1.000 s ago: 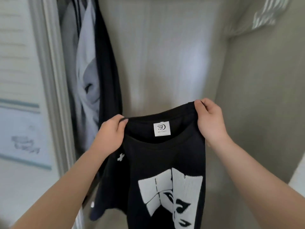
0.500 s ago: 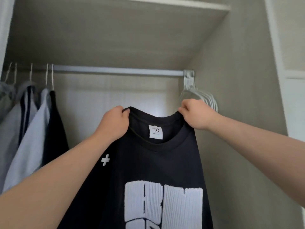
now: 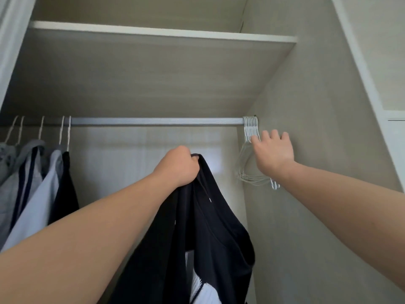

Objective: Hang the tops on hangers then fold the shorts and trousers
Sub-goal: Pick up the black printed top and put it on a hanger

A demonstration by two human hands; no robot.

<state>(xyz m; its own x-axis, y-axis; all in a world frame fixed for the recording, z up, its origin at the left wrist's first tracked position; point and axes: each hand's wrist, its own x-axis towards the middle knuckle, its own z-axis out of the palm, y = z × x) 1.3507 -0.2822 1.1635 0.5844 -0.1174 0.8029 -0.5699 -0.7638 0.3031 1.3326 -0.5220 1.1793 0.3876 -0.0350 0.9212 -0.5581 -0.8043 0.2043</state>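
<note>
Gripping black tee (image 3: 210, 233) in L hand (image 3: 178, 166), R hand (image 3: 272, 153) (fingers spread) at white hangers (image 3: 249, 154).

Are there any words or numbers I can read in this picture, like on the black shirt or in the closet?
None can be read.
Black t-shirt: a bit of its white print shows at the bottom, but it is cut off and crumpled, so no letters can be made out.
Hanging clothes, white hangers, rail, shelf: no writing shows on them.
</note>
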